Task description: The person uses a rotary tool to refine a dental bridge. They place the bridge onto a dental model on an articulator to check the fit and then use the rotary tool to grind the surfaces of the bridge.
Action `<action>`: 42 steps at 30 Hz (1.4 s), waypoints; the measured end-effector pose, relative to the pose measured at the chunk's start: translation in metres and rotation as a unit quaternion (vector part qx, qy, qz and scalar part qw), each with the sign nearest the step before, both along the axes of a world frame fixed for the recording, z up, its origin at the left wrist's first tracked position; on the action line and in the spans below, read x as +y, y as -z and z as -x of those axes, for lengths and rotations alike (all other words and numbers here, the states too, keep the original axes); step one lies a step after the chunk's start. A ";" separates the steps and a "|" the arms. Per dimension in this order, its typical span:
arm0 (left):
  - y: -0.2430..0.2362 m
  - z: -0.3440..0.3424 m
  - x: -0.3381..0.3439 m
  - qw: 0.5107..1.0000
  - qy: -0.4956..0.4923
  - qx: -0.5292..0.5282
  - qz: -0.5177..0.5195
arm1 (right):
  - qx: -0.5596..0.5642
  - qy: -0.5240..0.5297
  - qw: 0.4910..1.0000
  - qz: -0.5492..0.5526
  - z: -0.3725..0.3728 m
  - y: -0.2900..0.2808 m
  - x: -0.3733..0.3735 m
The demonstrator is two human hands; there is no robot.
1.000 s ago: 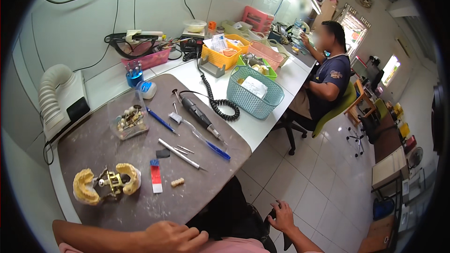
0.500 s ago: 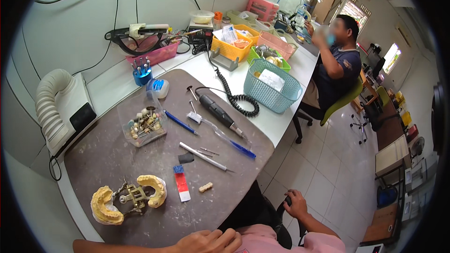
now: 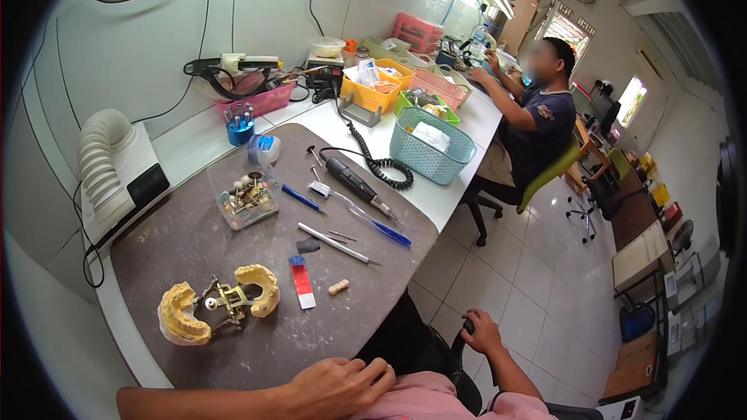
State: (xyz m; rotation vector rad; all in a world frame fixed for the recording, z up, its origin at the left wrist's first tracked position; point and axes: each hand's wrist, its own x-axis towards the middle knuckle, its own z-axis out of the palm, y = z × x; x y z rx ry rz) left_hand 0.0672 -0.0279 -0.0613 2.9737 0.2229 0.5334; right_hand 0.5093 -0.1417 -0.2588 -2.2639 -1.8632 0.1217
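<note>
My left hand (image 3: pixel 342 386) rests at the near edge of the brown work mat (image 3: pixel 311 338), against my pink shirt. Its fingers are loosely bent, a little apart, with nothing visible in them. Off to the right, my right hand (image 3: pixel 484 331) curls over the dark end of a chair armrest (image 3: pixel 468 327). On the mat, a brass dental articulator (image 3: pixel 231 300) lies opened out, bearing two yellowish plaster jaw casts (image 3: pixel 184 314). Nearer my left hand are a small tooth-coloured bridge piece (image 3: pixel 338 287) and a red, blue and white strip (image 3: pixel 302 283).
A white-handled pointed tool (image 3: pixel 338 244), a blue pen (image 3: pixel 303 197), a toothbrush (image 3: pixel 362 214), a rotary handpiece (image 3: pixel 358 187) and a clear box of burs (image 3: pixel 249 204) lie farther back. A white suction hose (image 3: pixel 105 157) stands left. Baskets (image 3: pixel 432 148) line the bench near a seated person (image 3: pixel 537 120).
The view has shifted slightly, so the bench contents sit differently in the picture. The seated person's hands have lowered from the face toward the bench. My hands stay in much the same places.
</note>
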 end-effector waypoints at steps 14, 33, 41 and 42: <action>0.002 0.002 -0.004 0.999 0.010 -0.010 0.035 | 0.005 0.004 1.000 0.025 -0.008 0.004 -0.005; 0.002 -0.005 -0.003 0.992 -0.083 -0.026 0.093 | 0.011 -0.009 1.000 0.027 -0.012 0.006 -0.009; -0.005 -0.004 -0.004 0.991 -0.085 -0.049 0.092 | -0.041 0.005 0.999 0.014 -0.003 0.007 -0.012; -0.003 -0.003 -0.004 0.990 -0.082 -0.052 0.105 | -0.037 0.004 0.999 0.016 0.000 0.007 -0.011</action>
